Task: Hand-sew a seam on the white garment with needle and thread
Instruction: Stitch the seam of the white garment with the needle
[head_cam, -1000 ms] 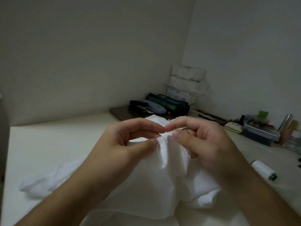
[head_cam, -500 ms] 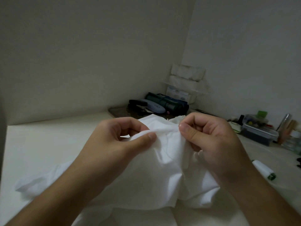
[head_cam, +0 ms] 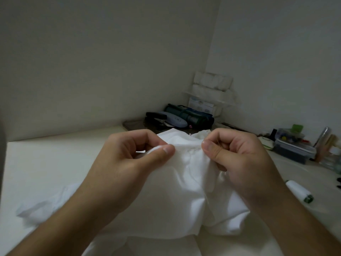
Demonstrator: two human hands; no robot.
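Both hands raised over a pale table [head_cam: 55,163], a white garment [head_cam: 177,191] bunched between them and spilling down onto the tabletop toward the near edge. Left hand [head_cam: 129,163] curled, thumb pressed against the fingers with a fold of the cloth pinched tight at its upper edge. Right hand [head_cam: 238,159] likewise curled, thumb and fingers nipping the same edge just beside the left, a short span of gathered seam stretched between the two thumbs. Needle not to be made out (too small and too pale against the cloth); a faint line near the right thumb, perhaps thread, cannot be told for sure. To the right, on the table and well apart from the garment, a white thread spool [head_cam: 299,193] with a green end, lying on its side. Further back on the right, a clear lidded box [head_cam: 293,147] of small coloured bits near the wall. In the far corner, a dark rolled pouch [head_cam: 190,117] beside a grey-blue case [head_cam: 173,120], with stacked white packets [head_cam: 212,84] above them.
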